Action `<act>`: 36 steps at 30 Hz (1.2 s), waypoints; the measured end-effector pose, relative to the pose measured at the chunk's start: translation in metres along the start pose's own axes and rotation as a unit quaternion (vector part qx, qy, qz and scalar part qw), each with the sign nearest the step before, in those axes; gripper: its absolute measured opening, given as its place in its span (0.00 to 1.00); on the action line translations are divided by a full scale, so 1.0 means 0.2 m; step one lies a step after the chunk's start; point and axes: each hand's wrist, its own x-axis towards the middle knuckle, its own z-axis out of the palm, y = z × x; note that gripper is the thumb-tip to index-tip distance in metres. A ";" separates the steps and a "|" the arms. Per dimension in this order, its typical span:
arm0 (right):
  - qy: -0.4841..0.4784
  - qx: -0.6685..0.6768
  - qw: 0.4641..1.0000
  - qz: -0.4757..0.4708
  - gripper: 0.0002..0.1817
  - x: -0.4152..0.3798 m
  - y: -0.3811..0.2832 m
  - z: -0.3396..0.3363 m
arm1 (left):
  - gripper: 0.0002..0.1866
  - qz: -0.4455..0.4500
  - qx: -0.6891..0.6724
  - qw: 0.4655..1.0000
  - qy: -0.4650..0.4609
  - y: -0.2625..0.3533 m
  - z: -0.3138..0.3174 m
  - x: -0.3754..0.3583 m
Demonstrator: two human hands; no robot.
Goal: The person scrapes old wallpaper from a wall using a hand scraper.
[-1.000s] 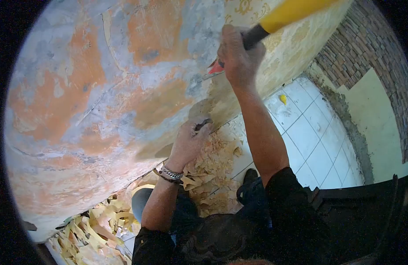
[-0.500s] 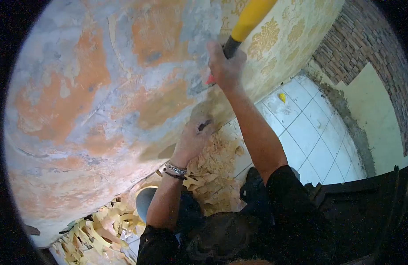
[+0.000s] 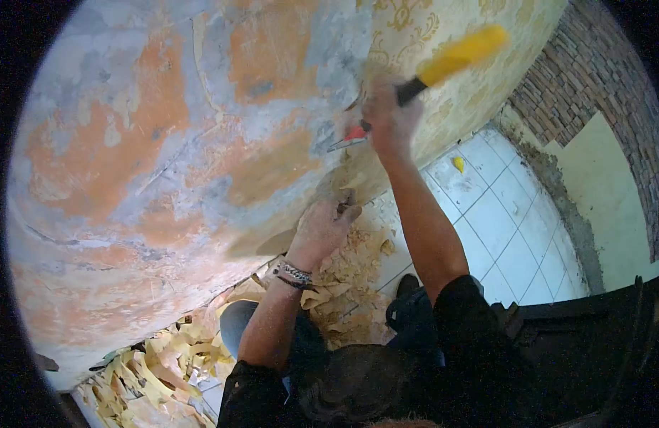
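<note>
My right hand (image 3: 394,118), slightly blurred, is wrapped around a long-handled scraper (image 3: 461,55) with a yellow and black handle. Its red head and thin metal blade are right at the wall (image 3: 272,167), where bare patchy plaster meets the patterned wallpaper (image 3: 443,107). Lower down, my left hand (image 3: 322,232) is close to the wall with its fingers curled in. Something small and dark shows between thumb and fingers, and I cannot tell what it is. A bracelet (image 3: 292,274) circles the left wrist.
Torn wallpaper scraps (image 3: 165,367) are heaped along the wall's base and around my feet. White floor tiles (image 3: 497,207) stretch to the right, with a small yellow scrap (image 3: 458,164) on them. A stone-patterned wall covering (image 3: 586,64) and a dark piece of furniture (image 3: 579,332) are at the right.
The scraper has tilted over to the right, its red head and blade now showing more at the wall. My left hand appears slightly further right, its fingers turned more toward the wallpaper edge.
</note>
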 end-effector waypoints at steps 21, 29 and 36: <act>-0.091 0.140 0.985 0.043 0.14 0.10 -0.04 -0.13 | 0.20 -0.158 -0.332 0.921 0.127 -0.19 0.39 0.46; -0.084 0.073 0.993 -0.041 0.11 0.02 -0.05 -0.11 | 0.21 -0.166 -0.346 0.908 0.169 -0.23 0.41 0.40; -0.074 0.075 0.994 0.000 0.13 -0.03 -0.01 -0.09 | 0.21 -0.111 -0.294 0.938 0.143 -0.22 0.36 0.37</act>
